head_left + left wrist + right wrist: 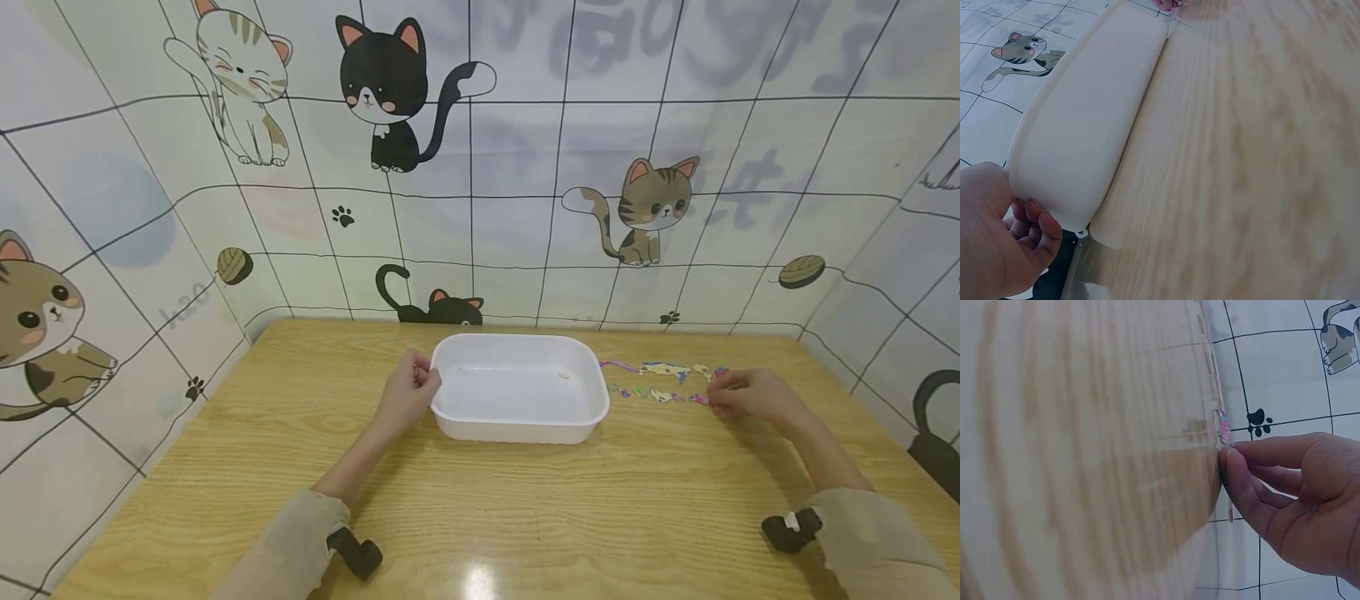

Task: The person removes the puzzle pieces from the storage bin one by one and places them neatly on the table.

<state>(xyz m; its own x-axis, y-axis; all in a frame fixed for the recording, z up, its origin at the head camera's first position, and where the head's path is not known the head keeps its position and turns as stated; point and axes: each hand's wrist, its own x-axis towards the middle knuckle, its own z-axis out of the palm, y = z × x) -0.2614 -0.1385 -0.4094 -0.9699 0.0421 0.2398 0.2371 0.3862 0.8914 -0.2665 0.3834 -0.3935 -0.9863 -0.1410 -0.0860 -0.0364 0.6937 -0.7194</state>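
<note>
A white rectangular plastic basin (517, 432) stands upright on the wooden table. My left hand (407, 389) grips its left rim; in the left wrist view the left hand (1013, 228) has its fingers curled at the basin's end, against the long white side (1085, 119). To the right of the basin lie small colourful flat pieces (663, 370) in two rows. At their right end my right hand (757, 398) has thumb and forefinger together. The right wrist view shows the right hand (1294, 497) pinching a small clear piece with pink on it (1225, 428); its exact kind is unclear.
One tiny pale piece (564, 375) lies inside the basin. Behind the wooden table (480, 492) hangs a white backdrop (517, 225) with cat drawings and grid lines, which also encloses both sides. Black camera mounts (356, 554) sit at the wrists.
</note>
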